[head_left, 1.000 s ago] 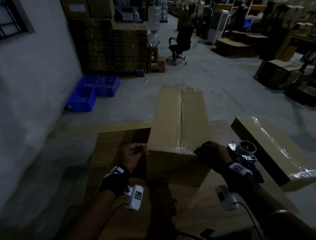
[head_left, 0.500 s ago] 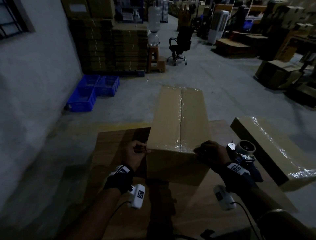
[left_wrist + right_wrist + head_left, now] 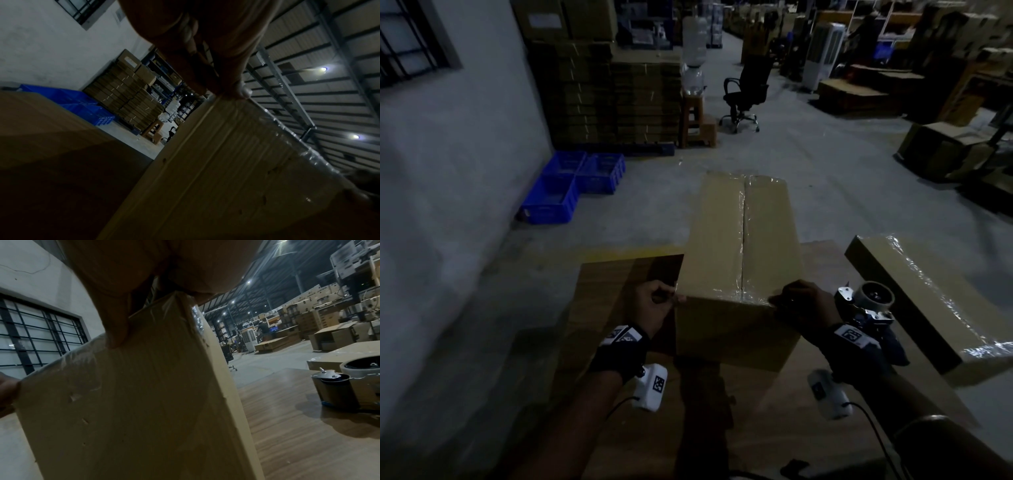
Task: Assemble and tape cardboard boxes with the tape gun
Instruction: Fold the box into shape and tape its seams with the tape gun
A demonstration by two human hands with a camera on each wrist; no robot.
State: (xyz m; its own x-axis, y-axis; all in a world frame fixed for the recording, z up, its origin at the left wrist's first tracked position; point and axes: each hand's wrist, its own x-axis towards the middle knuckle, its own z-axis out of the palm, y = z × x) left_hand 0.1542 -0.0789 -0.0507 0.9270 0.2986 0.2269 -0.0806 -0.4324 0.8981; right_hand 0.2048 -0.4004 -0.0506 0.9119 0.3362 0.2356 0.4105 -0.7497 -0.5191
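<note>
A long cardboard box (image 3: 743,246) lies on a wooden worktop (image 3: 619,284), its far end reaching past the worktop's far edge toward 12 o'clock, with clear tape running down the centre seam of its top and across its near edge. The left hand (image 3: 654,306) is at the box's near left corner, at about 9 o'clock from the box's near end, fingers curled with the tips pinching the taped top edge; the left wrist view shows a fingertip (image 3: 239,91) pressed on that corner. The right hand (image 3: 804,303) is at the near right corner, its grip clamped there too, with the thumb (image 3: 117,331) lying flat against the taped end face and the other fingers wrapped over the top. The tape gun (image 3: 866,308) rests on the worktop just beside the right wrist, at 3 o'clock from the box, touched by neither hand. A second taped box (image 3: 935,301) lies farther toward 3 o'clock, set at an angle. On the floor beyond, blue crates (image 3: 571,185) sit near 10 o'clock, and an office chair (image 3: 746,92) stands near 12 o'clock.
</note>
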